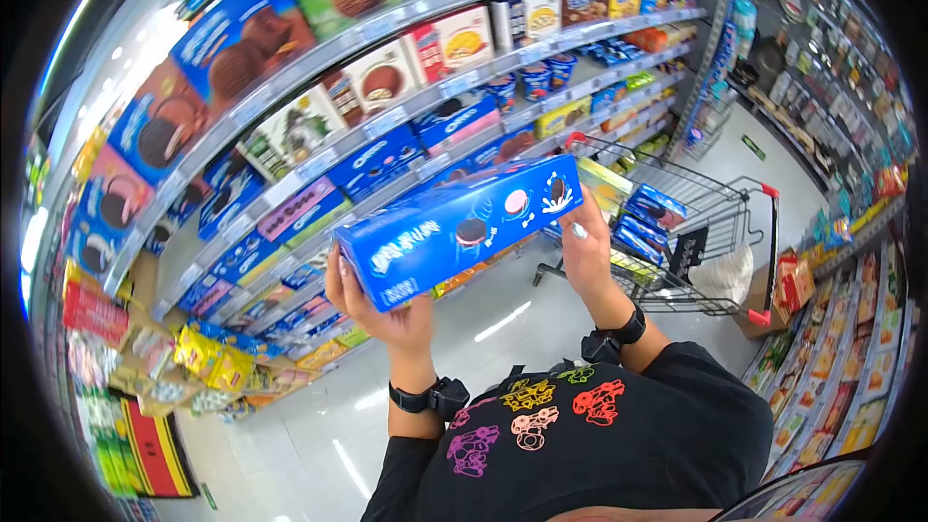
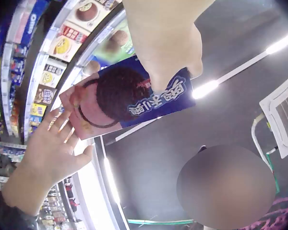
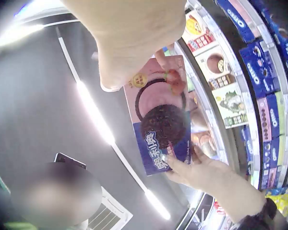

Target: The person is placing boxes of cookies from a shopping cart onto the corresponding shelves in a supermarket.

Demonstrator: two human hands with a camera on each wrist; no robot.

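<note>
Before the stocked shelves [image 1: 382, 25], a blue box [image 1: 464, 222] is held up, hiding part of them. The left hand [image 1: 385, 317] pinches one end; the right hand [image 1: 587, 256] touches the other with spread fingers, tips partly hidden. Packs [image 1: 640, 237] in the trolley [image 1: 768, 190] look indistinct.

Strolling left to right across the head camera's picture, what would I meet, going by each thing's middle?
Yellow snack bags → left hand → blue biscuit box → right hand → shopping cart.
</note>
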